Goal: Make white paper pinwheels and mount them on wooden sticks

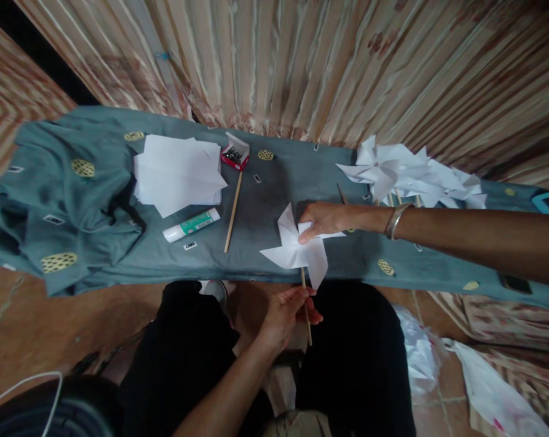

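A white paper pinwheel point(296, 250) on a thin wooden stick point(307, 325) is between my hands at the table's front edge. My left hand point(292, 309) pinches the stick below the blades. From the right, my right hand point(319, 221) reaches over the pinwheel, its fingers closed on the paper near the centre and hiding part of the blades. Another wooden stick point(233, 212) lies to the left on the cloth. Beside it are a glue stick point(191, 225) and an open red box of pins point(235, 152).
A stack of white paper point(178, 170) lies at the left, near bunched grey-green cloth point(69, 194). Several pinwheels point(420, 173) are piled at the back right. A phone point(515, 283) lies at the right edge. Plastic bags point(497, 388) rest on the floor.
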